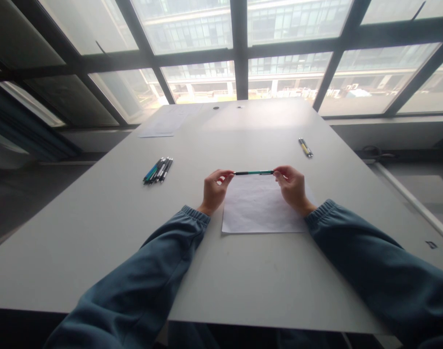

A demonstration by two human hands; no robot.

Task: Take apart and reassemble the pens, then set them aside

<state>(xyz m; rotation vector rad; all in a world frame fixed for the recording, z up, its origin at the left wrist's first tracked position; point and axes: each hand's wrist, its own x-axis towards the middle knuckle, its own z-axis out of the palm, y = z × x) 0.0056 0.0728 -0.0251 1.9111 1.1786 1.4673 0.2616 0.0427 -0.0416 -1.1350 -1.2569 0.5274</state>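
Note:
A green and black pen (255,172) is held level between my two hands, over the far edge of a white sheet of paper (257,213). My left hand (216,189) pinches its black end between thumb and fingertips. The other end, with the clip, is pinched by my right hand (291,186). To the left on the table lies a bunch of pens (158,170), mostly black, with some blue and green ones. Over at the right lie a few pens with yellow on them (305,147), side by side.
The white table (97,242) reaches from my body to the window wall. More paper sheets (166,120) lie at its far left corner. Two cable holes (216,107) show near the far edge. A small dark mark (431,245) is on the right side.

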